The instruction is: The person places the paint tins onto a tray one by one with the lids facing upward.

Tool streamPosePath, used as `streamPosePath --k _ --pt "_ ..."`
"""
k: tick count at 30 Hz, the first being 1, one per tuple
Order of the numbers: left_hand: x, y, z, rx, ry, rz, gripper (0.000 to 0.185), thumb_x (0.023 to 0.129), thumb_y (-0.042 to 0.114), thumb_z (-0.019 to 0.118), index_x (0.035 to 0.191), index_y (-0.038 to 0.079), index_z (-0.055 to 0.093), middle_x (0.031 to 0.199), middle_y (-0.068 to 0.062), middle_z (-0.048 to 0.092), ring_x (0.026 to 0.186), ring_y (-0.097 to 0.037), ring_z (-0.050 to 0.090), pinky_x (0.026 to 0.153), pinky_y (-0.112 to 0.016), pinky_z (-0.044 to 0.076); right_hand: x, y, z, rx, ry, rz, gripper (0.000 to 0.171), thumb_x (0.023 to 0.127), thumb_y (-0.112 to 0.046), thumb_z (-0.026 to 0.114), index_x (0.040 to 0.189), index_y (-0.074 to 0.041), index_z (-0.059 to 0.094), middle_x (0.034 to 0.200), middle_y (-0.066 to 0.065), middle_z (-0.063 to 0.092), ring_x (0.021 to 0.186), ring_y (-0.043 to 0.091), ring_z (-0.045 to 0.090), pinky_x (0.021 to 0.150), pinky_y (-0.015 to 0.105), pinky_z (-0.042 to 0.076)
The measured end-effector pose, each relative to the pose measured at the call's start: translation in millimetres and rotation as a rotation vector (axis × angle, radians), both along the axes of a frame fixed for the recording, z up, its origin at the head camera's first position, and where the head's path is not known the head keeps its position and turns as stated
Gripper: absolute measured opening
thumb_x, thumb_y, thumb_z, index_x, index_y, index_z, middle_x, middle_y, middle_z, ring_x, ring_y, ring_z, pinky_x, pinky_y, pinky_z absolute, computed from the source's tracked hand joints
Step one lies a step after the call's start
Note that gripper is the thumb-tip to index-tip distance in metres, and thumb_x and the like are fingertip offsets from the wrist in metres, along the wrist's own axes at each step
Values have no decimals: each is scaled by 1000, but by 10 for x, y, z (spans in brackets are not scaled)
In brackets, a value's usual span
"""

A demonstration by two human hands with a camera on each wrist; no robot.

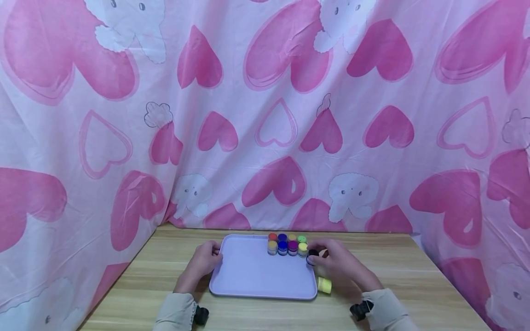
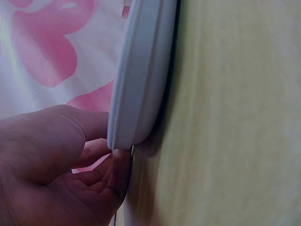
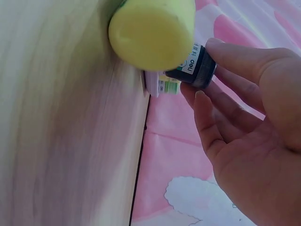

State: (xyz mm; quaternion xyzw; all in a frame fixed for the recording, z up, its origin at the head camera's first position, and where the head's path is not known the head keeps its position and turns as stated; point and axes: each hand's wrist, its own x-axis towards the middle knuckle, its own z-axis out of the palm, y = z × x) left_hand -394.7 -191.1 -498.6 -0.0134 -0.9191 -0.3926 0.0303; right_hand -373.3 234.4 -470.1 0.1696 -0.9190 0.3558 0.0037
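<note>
A small paint jar with a black lid point(image 3: 205, 70) and a white label is pinched between the thumb and fingers of my right hand point(image 1: 335, 258). In the head view this jar is at the right edge of the pale lilac tray point(image 1: 248, 271). My left hand point(image 1: 205, 258) grips the tray's left rim, thumb on the upper edge and fingers curled at its lower side. Two rows of paint jars stand at the tray's back right, among them an orange-lidded jar point(image 1: 272, 245), a blue one point(image 1: 282, 246), a purple one point(image 1: 292, 246) and a yellow one point(image 1: 303, 247).
On the wooden table point(image 1: 265, 317), a yellow cylindrical container point(image 1: 325, 285) is beside the tray's front right corner. A pink curtain with hearts point(image 1: 273, 184) hangs behind the table and along its sides.
</note>
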Motion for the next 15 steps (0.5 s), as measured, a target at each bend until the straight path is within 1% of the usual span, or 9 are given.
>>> streamPosePath --k 3,6,10,15 --pt "-5 0 -2 -3 2 -1 23 97 1 70 119 -7 70 98 -10 68 87 -20 62 76 -34 59 -16 -39 -12 -1 13 6 22 98 -21 81 120 -21 80 112 -11 77 106 14 68 87 28 58" --pt "-8 -2 -3 -5 1 2 24 97 1 70 120 -7 70 98 -10 69 88 -20 62 76 -35 59 -27 -70 -15 3 -10 4 22 98 -22 81 119 -23 79 113 -12 76 106 15 67 88 31 57" --pt "-10 -4 -9 -5 4 3 24 97 1 70 120 -7 71 99 -10 69 88 -20 62 77 -35 59 -32 -102 -14 3 -48 -6 21 98 -22 81 119 -25 78 115 -10 74 107 19 65 89 39 56" --pt "-20 -1 -14 -2 4 7 23 97 1 70 119 -6 71 98 -10 69 88 -20 63 77 -35 60 -38 -151 -13 9 -66 -15 21 98 -23 81 119 -26 78 116 -10 73 109 20 65 95 46 56"
